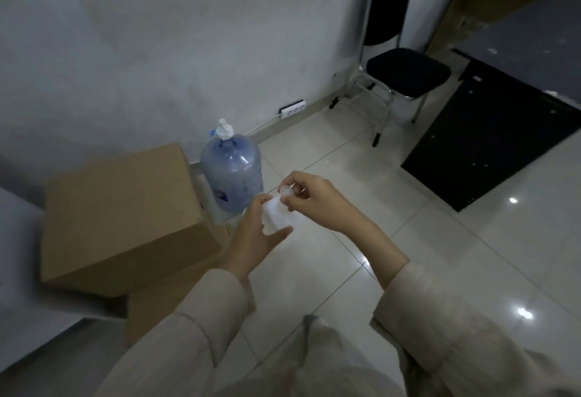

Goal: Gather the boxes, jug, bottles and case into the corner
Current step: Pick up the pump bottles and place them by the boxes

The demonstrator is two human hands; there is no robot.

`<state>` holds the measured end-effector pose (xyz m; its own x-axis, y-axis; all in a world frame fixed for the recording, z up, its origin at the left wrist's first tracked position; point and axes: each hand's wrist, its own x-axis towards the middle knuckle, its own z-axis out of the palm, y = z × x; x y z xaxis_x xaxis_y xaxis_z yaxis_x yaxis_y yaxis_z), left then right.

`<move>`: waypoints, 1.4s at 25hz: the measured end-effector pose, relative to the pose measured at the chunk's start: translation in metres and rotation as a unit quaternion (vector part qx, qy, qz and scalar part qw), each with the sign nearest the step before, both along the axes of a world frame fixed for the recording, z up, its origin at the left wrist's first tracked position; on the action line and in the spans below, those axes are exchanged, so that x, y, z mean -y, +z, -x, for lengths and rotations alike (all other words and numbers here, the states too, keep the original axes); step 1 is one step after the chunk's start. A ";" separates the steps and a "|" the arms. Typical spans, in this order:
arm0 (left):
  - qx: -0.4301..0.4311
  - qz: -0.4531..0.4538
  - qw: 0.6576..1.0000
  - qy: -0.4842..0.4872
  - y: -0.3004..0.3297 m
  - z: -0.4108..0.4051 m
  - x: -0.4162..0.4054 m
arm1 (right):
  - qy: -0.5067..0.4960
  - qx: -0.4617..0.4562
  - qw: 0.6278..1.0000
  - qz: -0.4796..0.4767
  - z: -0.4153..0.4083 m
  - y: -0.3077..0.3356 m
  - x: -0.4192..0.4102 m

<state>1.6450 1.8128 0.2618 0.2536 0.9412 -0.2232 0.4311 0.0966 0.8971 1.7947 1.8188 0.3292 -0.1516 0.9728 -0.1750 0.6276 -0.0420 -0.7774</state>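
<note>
With my left hand (254, 233) wrapped around the small white bottle (274, 218), my right hand (309, 200) fingers pinching its cap (286, 190), I should seat it squarely before twisting.

This looks like a plain office back room or storeroom. The walls (157, 34) are bare and white, the floor (440, 255) is glossy pale tile. A black stacking chair (399, 60) with a chrome frame stands against the wall, the kind used in offices. A power strip (292, 108) lies at the skirting. A dark desk (503, 119) stands at the right. Brown cardboard boxes (125, 208) sit stacked on the floor beside a blue water jug (232, 173) with a pump on top.
</note>
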 end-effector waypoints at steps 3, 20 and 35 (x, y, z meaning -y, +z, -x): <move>0.035 0.036 0.996 0.071 -0.013 -0.005 -0.034 | 0.040 -0.004 0.999 0.001 -0.005 -0.031 -0.047; -0.122 0.173 0.973 0.094 -0.304 0.044 -0.173 | -0.065 -0.012 0.988 0.141 0.052 -0.372 -0.191; -0.375 0.039 0.924 0.060 -0.488 0.075 -0.181 | -0.047 0.046 0.969 0.239 0.086 -0.588 -0.218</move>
